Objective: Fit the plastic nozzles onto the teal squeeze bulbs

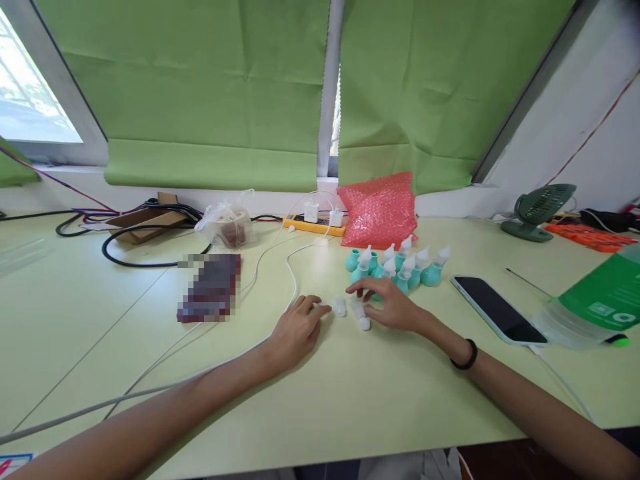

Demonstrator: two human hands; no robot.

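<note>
My left hand [299,330] rests on the table with its fingers curled. A bit of translucent white plastic shows between its thumb and index finger. Just to its right lies a small translucent white piece [339,307]. Over more such pieces hovers my right hand [393,305], thumb and fingers apart; its thumb is close to a white piece [365,324], and contact cannot be made out. Behind that hand stand several teal squeeze bulbs [433,273], most with translucent pointed nozzles, like nasal aspirators. One teal bulb [353,259] has no nozzle.
A red bubble-wrap bag [380,210] lies behind the bulbs, beside an orange power strip [315,225] with white chargers. White cables [293,280] cross the table on the left. At the right are a phone [500,310], a green-labelled bottle [595,300] and a small fan [540,210].
</note>
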